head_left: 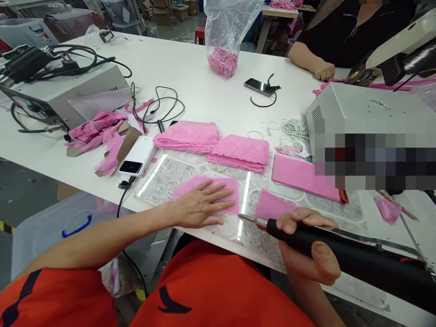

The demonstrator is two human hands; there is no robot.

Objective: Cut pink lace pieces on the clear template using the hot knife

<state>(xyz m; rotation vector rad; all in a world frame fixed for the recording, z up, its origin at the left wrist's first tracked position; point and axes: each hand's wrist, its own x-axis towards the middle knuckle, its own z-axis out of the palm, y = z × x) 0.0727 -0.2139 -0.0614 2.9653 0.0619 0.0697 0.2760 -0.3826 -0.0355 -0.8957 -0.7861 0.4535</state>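
Observation:
My left hand (199,204) lies flat with its fingers spread on a pink fabric piece (229,185), which rests on a clear patterned plate (153,179). My right hand (311,243) is wrapped round a black handheld tool (361,261) with a slim metal tip (247,218). That tip points left, close to the lower right corner of the fabric under my left hand. Just beyond the tip lies another pink piece (272,204), partly behind my right fingers. Two folded stacks of pink lace, a left one (187,135) and a right one (243,151), sit behind my left hand.
Pink folded fabric (299,175) lies right of the lace. Grey boxes stand left (91,81) and right (374,113). A white power bank (139,154), a phone (260,86), cords (294,131) and a bag of pink strips (223,61) are about. A co-worker's hand (323,70) rests opposite.

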